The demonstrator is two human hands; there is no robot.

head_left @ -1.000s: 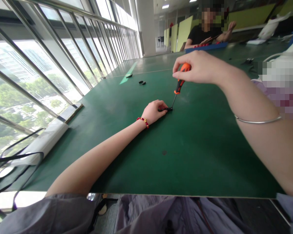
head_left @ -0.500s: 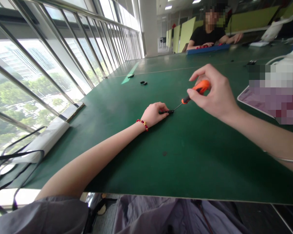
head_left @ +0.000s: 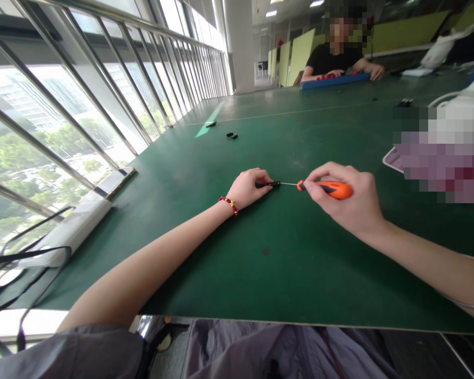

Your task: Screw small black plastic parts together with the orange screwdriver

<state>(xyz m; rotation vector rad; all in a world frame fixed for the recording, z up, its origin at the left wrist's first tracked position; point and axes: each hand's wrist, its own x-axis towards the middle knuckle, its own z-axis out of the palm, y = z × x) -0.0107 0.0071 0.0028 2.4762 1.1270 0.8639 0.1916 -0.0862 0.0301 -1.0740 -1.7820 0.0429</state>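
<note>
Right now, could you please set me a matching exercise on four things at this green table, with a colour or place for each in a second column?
Things:
1. screwdriver
2. small black part
3. beaded bracelet
4. blue tray

Descriptions:
A. red, on the wrist of the left hand
B. at the far end of the table, in front of another person
C. orange handle, held low in the right hand
D. pinned to the table under the left fingertips

Pairs: 1-C, 2-D, 3-A, 4-B
</note>
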